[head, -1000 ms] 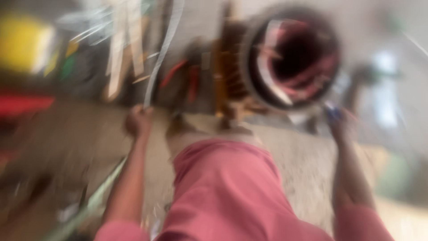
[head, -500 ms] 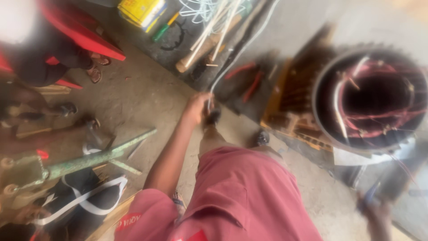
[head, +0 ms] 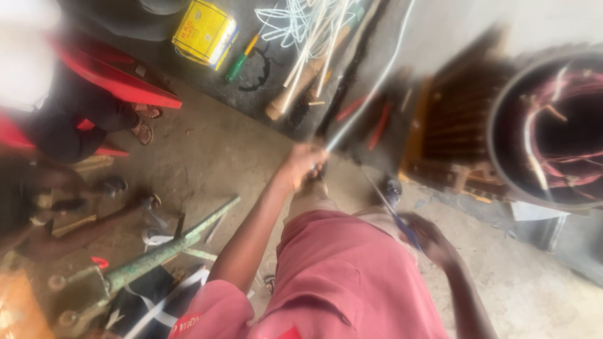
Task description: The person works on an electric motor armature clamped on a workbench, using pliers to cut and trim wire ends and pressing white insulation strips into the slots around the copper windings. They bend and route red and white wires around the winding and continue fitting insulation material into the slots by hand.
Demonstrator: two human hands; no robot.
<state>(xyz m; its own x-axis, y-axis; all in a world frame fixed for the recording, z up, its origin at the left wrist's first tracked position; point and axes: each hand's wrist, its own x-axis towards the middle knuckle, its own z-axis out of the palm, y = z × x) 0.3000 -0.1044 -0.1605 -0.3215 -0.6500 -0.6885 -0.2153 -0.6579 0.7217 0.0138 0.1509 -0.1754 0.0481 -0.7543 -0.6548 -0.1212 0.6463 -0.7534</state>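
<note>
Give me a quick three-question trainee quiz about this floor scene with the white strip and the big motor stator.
1. True or false: the left hand grips the long white strip.
2. Which lies on the dark mat? A) yellow box B) blue bucket C) glass jar
3. Fill in: the green-handled screwdriver lies just to the ____ of the yellow box.

Key: 1 true; 2 A; 3 right. The right hand is too blurred to quiz on.
</note>
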